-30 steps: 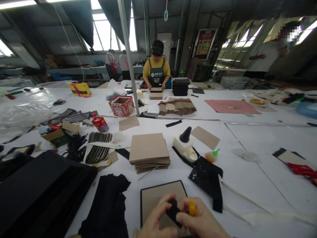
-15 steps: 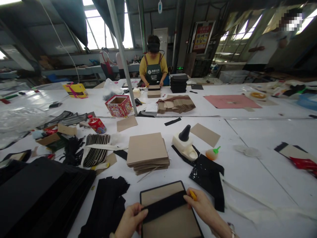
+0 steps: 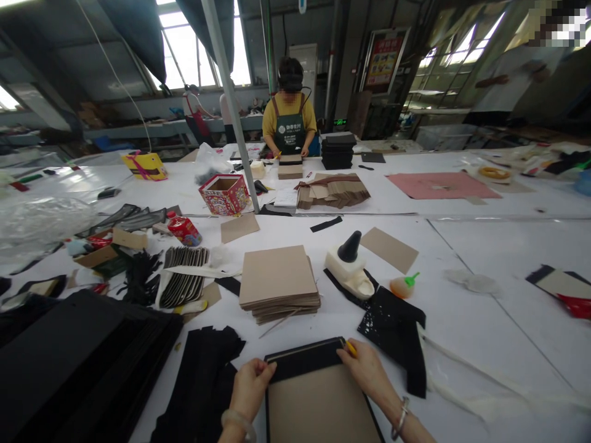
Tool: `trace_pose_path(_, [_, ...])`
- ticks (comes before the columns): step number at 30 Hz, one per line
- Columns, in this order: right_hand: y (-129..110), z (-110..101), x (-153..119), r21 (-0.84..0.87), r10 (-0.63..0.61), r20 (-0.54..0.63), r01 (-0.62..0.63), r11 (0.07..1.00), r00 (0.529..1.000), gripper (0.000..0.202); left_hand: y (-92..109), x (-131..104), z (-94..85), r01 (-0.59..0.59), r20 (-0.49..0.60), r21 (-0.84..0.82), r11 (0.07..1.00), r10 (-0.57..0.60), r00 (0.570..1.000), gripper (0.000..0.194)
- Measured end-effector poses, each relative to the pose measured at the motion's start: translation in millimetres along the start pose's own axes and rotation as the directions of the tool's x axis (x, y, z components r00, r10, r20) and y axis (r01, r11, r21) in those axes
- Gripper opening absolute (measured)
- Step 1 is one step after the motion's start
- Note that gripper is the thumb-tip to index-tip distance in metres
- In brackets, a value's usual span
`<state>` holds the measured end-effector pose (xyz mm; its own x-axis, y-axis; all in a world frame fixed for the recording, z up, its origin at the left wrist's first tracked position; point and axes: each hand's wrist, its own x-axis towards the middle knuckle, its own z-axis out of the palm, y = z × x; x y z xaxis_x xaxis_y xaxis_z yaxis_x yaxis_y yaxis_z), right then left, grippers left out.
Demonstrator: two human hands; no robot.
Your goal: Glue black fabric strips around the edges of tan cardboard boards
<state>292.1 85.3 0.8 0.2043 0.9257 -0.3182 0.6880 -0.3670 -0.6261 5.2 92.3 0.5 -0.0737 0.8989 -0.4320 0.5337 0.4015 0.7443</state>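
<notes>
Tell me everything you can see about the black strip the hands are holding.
The black strip is a flat band, like paper or cloth, lying level across the far edge of a brown board with a black border. It spans the board's width. The left hand pinches its left end; the right hand, holding something small and yellow, presses its right end. It lies flat, apparently unwrinkled.

Black strip [image 3: 305, 363] across tan board [image 3: 318, 406], black-edged. Small yellow thing [image 3: 351, 349] in right hand [image 3: 367, 369]. Stack of tan cardboard sheets [image 3: 278, 286]. Red patterned box [image 3: 225, 194]. Pink sheet [image 3: 441, 184]. White table [image 3: 484, 246]. Cream bottle [image 3: 349, 271] with black cone top.
</notes>
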Motion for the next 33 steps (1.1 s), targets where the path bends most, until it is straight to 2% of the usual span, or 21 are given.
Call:
trace_pose_path(8, [-3.9,-2.0,-0.2,0.001,0.010,0.004,-0.010,1.000,1.000,0.023,4.2,-1.9,2.6,0.084,-0.043,0.018,0.996,-0.083,0.996,0.032])
trace_pose_path(23, [-9.5,-0.1,-2.9,-0.019,0.065,-0.056,-0.067,0.998,0.996,0.020,7.8,-1.2,0.1,0.072,0.010,0.044,0.996,-0.072,0.997,0.037])
trace_pose_path(28, [-12.0,-2.1,-4.8,-0.015,0.006,-0.028,-0.006,1.000,1.000,0.021,7.3,-3.8,4.5,0.093,-0.095,0.028,0.995,-0.090,0.991,0.030])
trace_pose_path(31, [4.5,-0.6,3.5,0.006,0.003,0.000,-0.003,1.000,1.000,0.027,4.6,-4.2,8.2,0.099,-0.177,-0.017,0.995,-0.101,0.979,0.026])
trace_pose_path(33, [21.9,3.1,14.2,0.045,0.028,0.092,-0.032,0.998,0.995,0.032,1.8,-3.5,10.7,0.093,-0.201,-0.059,0.994,-0.103,0.974,0.025])
